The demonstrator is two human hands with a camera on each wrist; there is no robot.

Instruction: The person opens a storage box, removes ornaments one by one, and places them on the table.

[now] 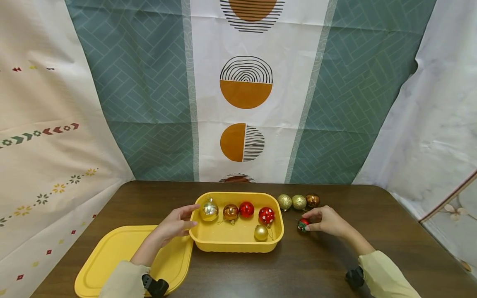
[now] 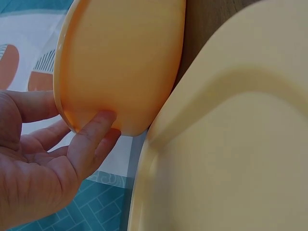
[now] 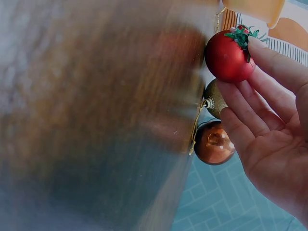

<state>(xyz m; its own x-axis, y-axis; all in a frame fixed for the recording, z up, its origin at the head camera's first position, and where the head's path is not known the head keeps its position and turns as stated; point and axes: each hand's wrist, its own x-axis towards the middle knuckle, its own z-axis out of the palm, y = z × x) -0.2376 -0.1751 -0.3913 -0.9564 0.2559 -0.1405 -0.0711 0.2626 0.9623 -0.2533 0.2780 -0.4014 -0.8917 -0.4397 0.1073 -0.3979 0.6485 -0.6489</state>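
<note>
- Lid (image 1: 112,256): lies flat on the tabletop (image 1: 316,265), nearest the person, touching the tub's left end.
- Left hand (image 1: 175,225): fingers relaxed and straight, thumb and fingertips resting against the tub (image 1: 208,242) at its left rim, steadying it.
- Tub contents: five baubles lie inside.
- Right hand (image 1: 328,220): fingertips pinch a red bauble (image 1: 303,224) on the tabletop, just right of the tub.
- Farther back: three baubles (image 1: 299,201) in a row, untouched.
- Judgement: pick-up step in hand. The next move calls for lifting the red bauble clear and carrying it left over the tub rim.
</note>
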